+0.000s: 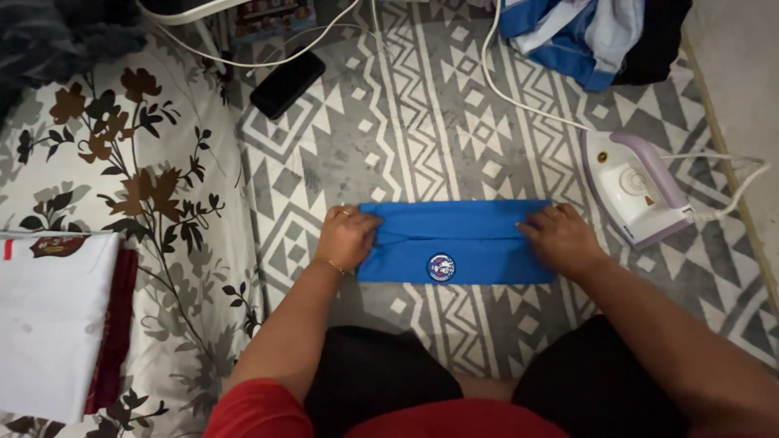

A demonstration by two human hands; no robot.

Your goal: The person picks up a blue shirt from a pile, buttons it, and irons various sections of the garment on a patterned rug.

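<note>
Head view: both hands grip ends of the blue folded cloth (454,241) on the patterned rug (389,146). Left hand (346,238) pinches one edge, right hand (560,239) the other. I judge: keep edges aligned, tension even. Iron (637,188) stands just beside.

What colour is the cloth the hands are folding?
Bright blue cloth, with a small round badge; the head view shows it.

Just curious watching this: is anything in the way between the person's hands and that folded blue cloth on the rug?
Nothing visible. The left hand and right hand already rest on opposite ends of the blue cloth; the iron stands apart, to the right.
</note>
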